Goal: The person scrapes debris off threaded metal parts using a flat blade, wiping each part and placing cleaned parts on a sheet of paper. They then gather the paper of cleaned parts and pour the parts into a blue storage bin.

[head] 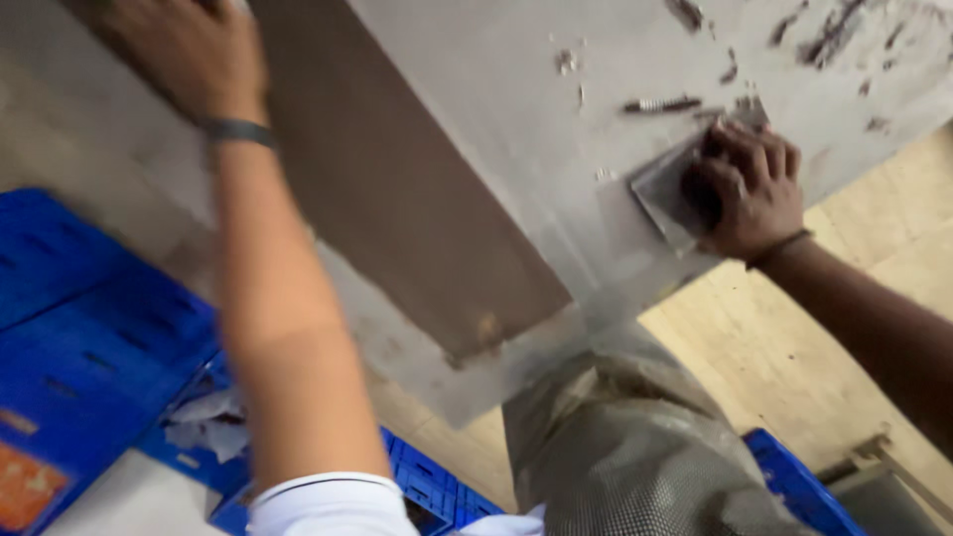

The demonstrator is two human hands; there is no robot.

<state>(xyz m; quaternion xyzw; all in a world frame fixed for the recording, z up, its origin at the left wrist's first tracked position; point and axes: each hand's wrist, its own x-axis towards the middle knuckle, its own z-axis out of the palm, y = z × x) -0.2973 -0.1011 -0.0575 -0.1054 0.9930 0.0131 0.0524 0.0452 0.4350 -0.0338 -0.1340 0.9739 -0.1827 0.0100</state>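
Matt grey slab [556, 119] with rough dark flecks; blue plastic crates [89, 337].

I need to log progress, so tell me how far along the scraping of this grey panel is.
Done: most of the grey panel around the scraper looks bare and smooth. In hand: the right hand presses a flat metal scraper to the panel, while the left hand rests on its upper edge. Left: dark flecks of residue remain above the scraper; the brown strip looks untouched.
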